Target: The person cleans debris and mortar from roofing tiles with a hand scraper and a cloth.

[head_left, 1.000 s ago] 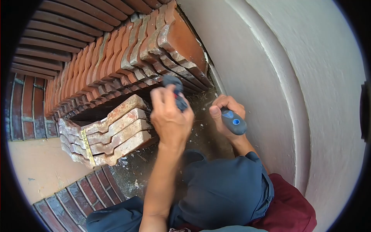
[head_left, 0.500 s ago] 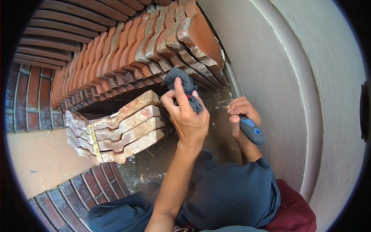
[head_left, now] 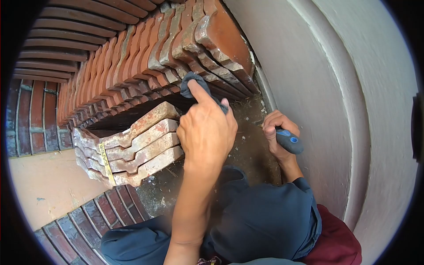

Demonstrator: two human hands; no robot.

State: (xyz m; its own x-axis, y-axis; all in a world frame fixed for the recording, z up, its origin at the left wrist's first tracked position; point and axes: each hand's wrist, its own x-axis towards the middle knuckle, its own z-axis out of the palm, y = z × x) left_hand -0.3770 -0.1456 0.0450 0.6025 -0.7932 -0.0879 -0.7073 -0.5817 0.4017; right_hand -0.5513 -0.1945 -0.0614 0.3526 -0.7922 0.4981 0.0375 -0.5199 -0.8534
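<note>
My left hand (head_left: 206,130) grips a crumpled dark grey cloth (head_left: 186,87), its index finger stretched along the fabric. The cloth overlaps the lower edges of a long row of reddish clay roof tiles (head_left: 139,55) in this view. My right hand (head_left: 280,128) is closed around a tool with a thick black and blue handle (head_left: 290,142). The handle's rounded end faces me, and the working end is mostly hidden beyond my fingers. Left of my left hand lies a small stack of worn, whitish tiles (head_left: 148,150) with a yellow strip (head_left: 107,163) across it.
A pale grey wall (head_left: 318,115) with a raised moulding rises on the right. Dirty ground (head_left: 254,150) lies between the tiles and the wall. Dark brick paving (head_left: 95,221) and a beige slab (head_left: 57,185) are on the left. My knees (head_left: 265,221) fill the lower middle.
My left hand has turned so its back shows more, and has shifted slightly up and left with the cloth. My right hand has moved slightly, still holding the tool.
</note>
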